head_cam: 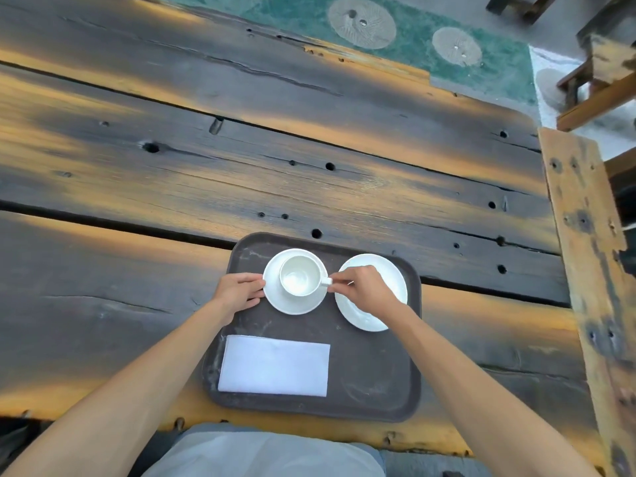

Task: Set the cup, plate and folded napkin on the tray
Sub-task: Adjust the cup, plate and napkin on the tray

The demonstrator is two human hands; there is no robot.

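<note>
Left hand (pixel 241 292): forearm enters from the lower left, hand lying at the left edge of the tray; fingers curled, tips touching the left rim of the small round white saucer (pixel 296 304), thumb on the rim's upper side.

Right hand (pixel 363 290): forearm enters from the lower right, hand raised over the plate; thumb and forefinger closed in a pinch on the handle of the white ceramic cup (pixel 298 280).

Cup: upright, empty, seated in the centre of the saucer, handle pointing right. Location: far-left part of the dark brown rectangular plastic tray (pixel 375 383).

Round white ceramic plate (pixel 395 275): on the tray's far-right part, just beside the saucer, partly covered by the right hand.

White folded rectangular napkin (pixel 275 366): flat on the tray's near-left part, apart from the saucer.

Tray: resting on the near edge of the weathered dark wooden plank table (pixel 241 166).
</note>
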